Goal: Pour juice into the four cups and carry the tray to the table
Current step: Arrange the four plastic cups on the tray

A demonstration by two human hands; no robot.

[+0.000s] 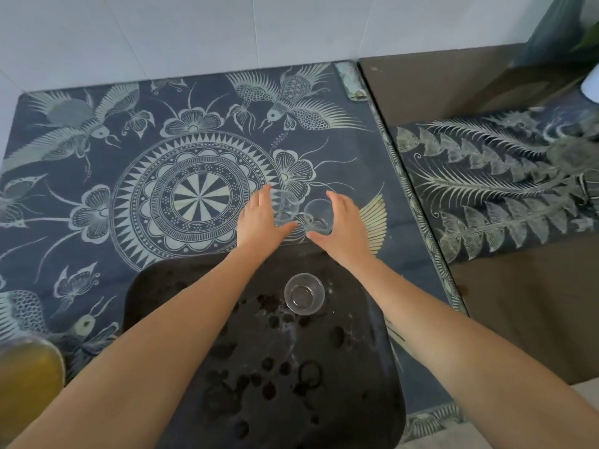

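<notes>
A black tray (259, 403) lies on the patterned cloth in front of me, with one empty clear glass (304, 294) upright near its far end. Just past the tray's far edge, my left hand (261, 222) wraps thumb and fingers around a second clear glass (287, 210). My right hand (345, 226) grips a third clear glass (319, 217), which tilts its mouth toward me. The two held glasses are almost touching. A container of yellow juice (29, 377) shows at the bottom left corner, mostly cut off.
A dark blue cloth (162, 157) with bird and flower patterns covers the counter under the tray. A white tiled wall (194, 34) backs it. To the right sits a lower brown surface (453, 85) with another patterned cloth (502, 183).
</notes>
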